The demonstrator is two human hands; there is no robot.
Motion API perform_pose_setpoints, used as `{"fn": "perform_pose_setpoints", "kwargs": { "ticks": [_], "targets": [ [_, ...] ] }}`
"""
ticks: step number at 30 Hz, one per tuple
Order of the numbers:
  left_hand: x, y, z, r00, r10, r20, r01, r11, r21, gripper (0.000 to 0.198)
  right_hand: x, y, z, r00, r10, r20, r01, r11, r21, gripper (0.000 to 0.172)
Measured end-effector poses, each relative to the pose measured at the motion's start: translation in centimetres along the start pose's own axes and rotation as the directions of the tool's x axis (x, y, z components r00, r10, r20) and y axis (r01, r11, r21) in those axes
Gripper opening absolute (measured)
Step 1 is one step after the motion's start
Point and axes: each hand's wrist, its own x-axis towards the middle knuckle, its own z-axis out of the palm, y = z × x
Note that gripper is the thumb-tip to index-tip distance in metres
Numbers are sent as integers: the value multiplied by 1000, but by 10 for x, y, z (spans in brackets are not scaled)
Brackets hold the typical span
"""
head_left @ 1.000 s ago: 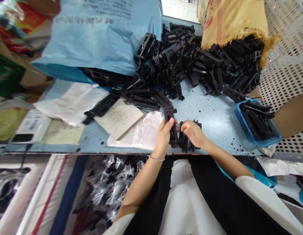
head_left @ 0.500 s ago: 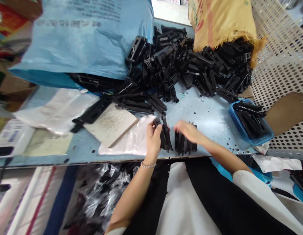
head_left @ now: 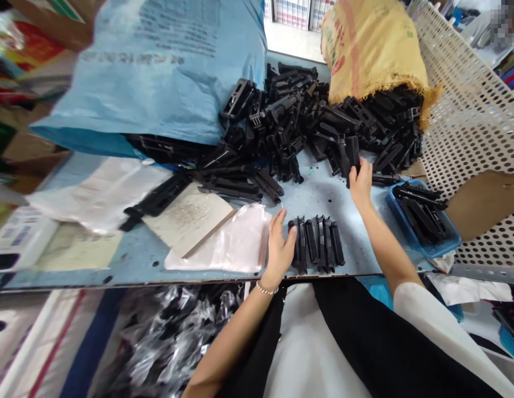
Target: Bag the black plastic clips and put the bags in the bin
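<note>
A short row of black plastic parts (head_left: 318, 243) stands side by side near the front edge of the blue table (head_left: 348, 204). My left hand (head_left: 279, 246) rests with fingers stretched flat against the row's left end. My right hand (head_left: 359, 179) is stretched out to the big pile of black plastic parts (head_left: 315, 127) at the back, its fingers closed round one black part (head_left: 351, 153) at the pile's near edge.
A blue sack (head_left: 165, 72) lies at the back left and a yellow sack (head_left: 368, 50) at the back right, both spilling parts. A small blue basket (head_left: 422, 218) of parts sits right. Clear bags (head_left: 235, 237), a board (head_left: 190, 215) and papers lie left. A perforated white panel (head_left: 472, 121) stands at the right.
My left hand set its black part into the row and now lies flat against it. My right hand left the row and reached back to the pile, taking hold of a part.
</note>
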Motion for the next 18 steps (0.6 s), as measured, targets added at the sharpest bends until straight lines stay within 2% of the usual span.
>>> {"fn": "perform_pose_setpoints", "kwargs": {
  "ticks": [2, 4, 5, 7, 8, 10, 12, 14, 16, 18],
  "targets": [
    [9, 20, 11, 998, 4, 65, 6, 988, -154, 63, -51, -31, -9, 986, -162, -48, 167, 977, 132, 43],
    [19, 38, 23, 994, -65, 83, 87, 947, -310, 75, -99, -61, -20, 932, -355, -73, 362, 903, 231, 43],
    [24, 45, 26, 990, -117, 79, 138, 919, -369, 75, -118, -73, -26, 888, -452, -90, 458, 844, 281, 45],
    [30, 56, 25, 972, -219, 90, 236, 853, -465, 61, -140, -87, -37, 822, -561, -97, 552, 745, 374, 42],
    [30, 61, 20, 958, -257, 128, 286, 815, -504, 52, -142, -89, -42, 813, -574, -97, 559, 724, 405, 39],
    [26, 70, 8, 919, -294, 264, 393, 740, -545, 40, -132, -87, -47, 840, -534, -95, 521, 745, 418, 34],
    [17, 78, -4, 866, -303, 397, 487, 689, -537, 37, -113, -81, -47, 868, -487, -99, 485, 786, 384, 32],
    [7, 83, -10, 822, -297, 487, 543, 668, -509, 37, -95, -81, -42, 860, -507, -53, 488, 788, 376, 34],
    [0, 84, -9, 823, -297, 484, 535, 689, -488, 37, -84, -88, -38, 869, -493, 51, 427, 797, 428, 39],
    [-4, 81, -7, 866, -299, 401, 476, 739, -477, 37, -83, -99, -35, 899, -388, 204, 232, 816, 529, 41]
  ]
}}
